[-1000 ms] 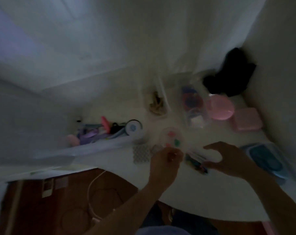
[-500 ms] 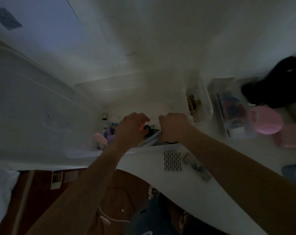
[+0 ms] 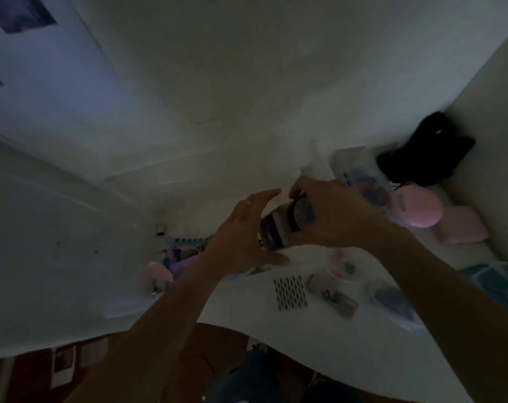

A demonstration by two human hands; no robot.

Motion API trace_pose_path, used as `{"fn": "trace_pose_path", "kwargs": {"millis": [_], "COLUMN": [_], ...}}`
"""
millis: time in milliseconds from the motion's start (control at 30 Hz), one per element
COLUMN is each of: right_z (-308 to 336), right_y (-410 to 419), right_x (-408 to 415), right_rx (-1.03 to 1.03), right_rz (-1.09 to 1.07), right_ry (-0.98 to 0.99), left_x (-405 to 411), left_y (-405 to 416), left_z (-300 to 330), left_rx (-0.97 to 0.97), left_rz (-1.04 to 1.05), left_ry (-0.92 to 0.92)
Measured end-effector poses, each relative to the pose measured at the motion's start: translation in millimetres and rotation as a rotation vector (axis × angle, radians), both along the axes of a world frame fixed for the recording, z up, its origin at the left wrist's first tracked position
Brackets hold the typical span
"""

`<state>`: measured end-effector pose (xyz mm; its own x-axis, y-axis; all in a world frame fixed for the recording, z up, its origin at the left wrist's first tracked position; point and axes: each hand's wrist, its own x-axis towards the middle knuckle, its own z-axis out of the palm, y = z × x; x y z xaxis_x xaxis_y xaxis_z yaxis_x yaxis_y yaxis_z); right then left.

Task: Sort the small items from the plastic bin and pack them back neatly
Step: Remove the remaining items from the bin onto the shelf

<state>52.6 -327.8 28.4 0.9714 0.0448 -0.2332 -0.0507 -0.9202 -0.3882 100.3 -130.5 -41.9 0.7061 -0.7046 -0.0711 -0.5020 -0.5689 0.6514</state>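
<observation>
The scene is dim. My right hand [image 3: 331, 212] is closed on a stack of round tape rolls [image 3: 287, 225], purple, white and dark, held above the white table [image 3: 319, 341]. My left hand [image 3: 244, 238] is open with fingers spread, right beside the stack's left end. A pile of small items [image 3: 178, 255] lies at the table's left end: purple pieces, a pink one, a blue strip. A clear plastic bin [image 3: 363, 184] with purple and blue items stands behind my right hand.
On the table lie a round clear dish [image 3: 344, 267], a patterned card [image 3: 290, 292], a small packet [image 3: 332, 295] and a bag of purple bits [image 3: 392, 299]. A pink round case [image 3: 417, 209], pink box [image 3: 461, 225] and black object [image 3: 424, 149] sit far right.
Both hands came away from the pile at the left. My right hand lifted the stack of tape rolls up and to the right, and my left hand opened beside it.
</observation>
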Motion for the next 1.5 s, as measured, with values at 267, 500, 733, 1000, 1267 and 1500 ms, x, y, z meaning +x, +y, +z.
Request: {"fn": "trace_pose_path", "kwargs": {"millis": [267,500,733,1000,1267,1500], "right_z": [63.1,10.9,-102.5,-148.8,-149.0,-58.7], "right_y": [-89.8,-173.7,-213.9,-223.5,-220.5,-152.3], "right_x": [-105.1,-166.0,-152.4,-155.8,-166.3,-131.8], "right_rx": [0.249,-0.026,-0.163,-0.158,-0.167,0.161], "right_rz": [-0.451,-0.748,-0.719,-0.66,-0.685,-0.566], "right_ry": [-0.274,-0.159,-0.008,0.099,0.055,-0.475], "left_x": [-65.2,-128.0,-138.9,-145.7,-147.3,-116.8], "left_y": [-112.4,-222.9,-243.6,-246.3,-240.3,-166.4], "left_z": [55.4,4.8,-33.9,-45.8,-46.8,-1.3], "left_rx": [-0.281,-0.067,0.184,0.228,0.194,-0.029], "left_rz": [-0.031,-0.168,-0.074,0.006,0.02,0.145], "left_ry": [-0.093,-0.075,-0.062,-0.081,-0.12,-0.283]}}
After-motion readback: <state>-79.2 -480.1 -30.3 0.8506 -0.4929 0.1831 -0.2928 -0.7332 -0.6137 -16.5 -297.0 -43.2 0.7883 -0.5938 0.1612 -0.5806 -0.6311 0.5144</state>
